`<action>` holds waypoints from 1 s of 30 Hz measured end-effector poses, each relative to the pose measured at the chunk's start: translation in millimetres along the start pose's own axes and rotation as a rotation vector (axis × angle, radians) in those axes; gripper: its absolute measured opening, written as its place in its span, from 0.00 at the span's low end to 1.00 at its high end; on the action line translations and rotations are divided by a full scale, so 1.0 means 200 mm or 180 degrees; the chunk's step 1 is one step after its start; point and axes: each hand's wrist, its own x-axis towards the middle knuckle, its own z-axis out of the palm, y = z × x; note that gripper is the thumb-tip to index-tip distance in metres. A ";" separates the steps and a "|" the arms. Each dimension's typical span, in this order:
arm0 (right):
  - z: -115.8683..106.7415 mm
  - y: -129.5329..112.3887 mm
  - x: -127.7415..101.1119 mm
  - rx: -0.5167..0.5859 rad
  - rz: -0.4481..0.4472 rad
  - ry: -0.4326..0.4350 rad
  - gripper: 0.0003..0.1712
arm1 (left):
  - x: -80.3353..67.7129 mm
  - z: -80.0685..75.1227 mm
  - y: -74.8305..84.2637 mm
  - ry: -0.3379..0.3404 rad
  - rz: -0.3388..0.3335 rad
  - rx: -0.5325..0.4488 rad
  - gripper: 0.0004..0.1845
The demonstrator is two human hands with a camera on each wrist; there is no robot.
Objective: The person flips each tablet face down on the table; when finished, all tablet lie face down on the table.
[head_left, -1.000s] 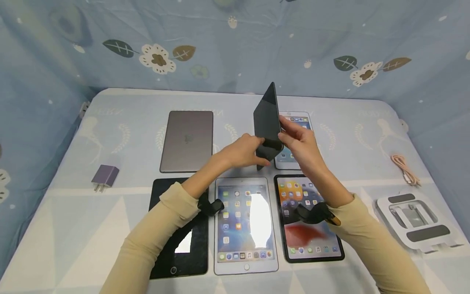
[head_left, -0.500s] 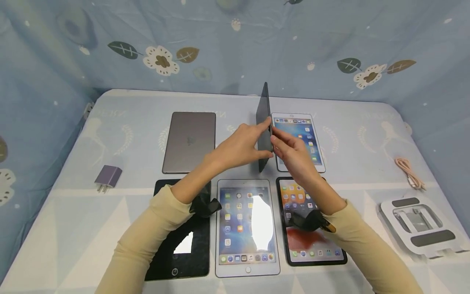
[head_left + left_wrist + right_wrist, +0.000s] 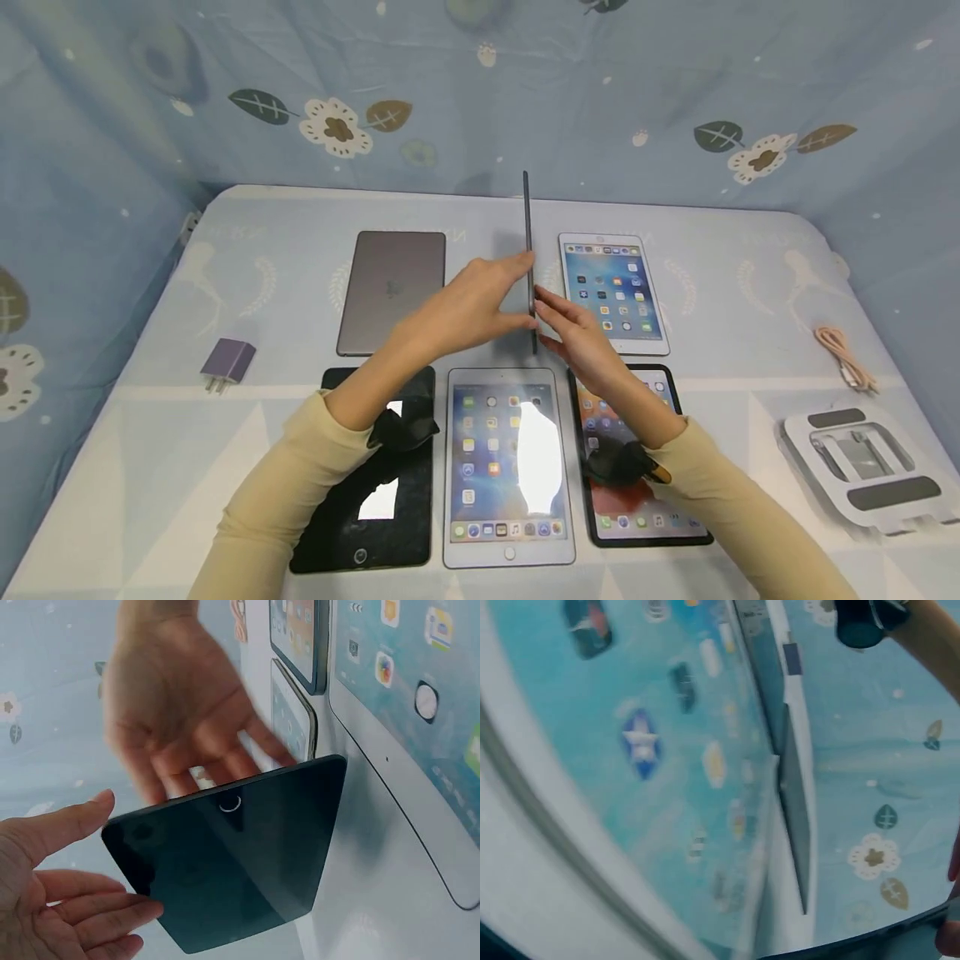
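Observation:
A dark tablet [image 3: 529, 217] stands upright, edge-on in the head view, above the table's far half. My left hand [image 3: 468, 304] holds its near edge, thumb and fingers apart. In the left wrist view, the dark glossy face of that tablet [image 3: 240, 855] shows a round button ring near one edge. My left hand's thumb and fingers [image 3: 75, 900] touch it at a corner and along a side. My right hand [image 3: 577, 333] is at the tablet's right face, fingertips against or very near it. Its fingers look loosely extended and partly hidden behind the tablet in the left wrist view.
Other tablets lie flat: a grey one back up [image 3: 393, 287], a small white one [image 3: 615, 292], a black one [image 3: 390, 517], a larger white one [image 3: 506, 467] and a black-rimmed one [image 3: 652, 517]. A purple charger [image 3: 228, 360], coiled cable [image 3: 843, 357] and folding stand [image 3: 862, 467] flank them.
The dark tablet has shifted left and turned from showing its dark face to edge-on. Both hands moved left with it, and the right hand's fingers have loosened from its edge.

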 end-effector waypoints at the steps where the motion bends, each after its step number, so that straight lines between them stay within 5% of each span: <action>1: 0.00 0.02 0.01 -0.0085 0.0067 -0.0008 0.33 | -0.01 0.00 -0.01 0.0013 -0.0030 -0.0011 0.40; 6: 0.01 0.07 0.03 -0.0646 0.0235 -0.0021 0.37 | -0.05 0.00 -0.04 0.0108 -0.0124 0.0136 0.40; 16: 0.03 0.11 0.05 -0.1736 -0.0080 -0.0022 0.43 | -0.14 0.07 -0.11 0.0203 -0.0229 0.0506 0.35; 22: 0.03 0.10 0.03 -0.2553 -0.0079 0.0124 0.47 | -0.14 0.16 -0.16 0.0035 -0.0398 0.0345 0.34; 30: 0.02 0.12 0.01 -0.2776 -0.0149 0.0124 0.45 | -0.11 0.29 -0.20 -0.0207 -0.0643 -0.0106 0.17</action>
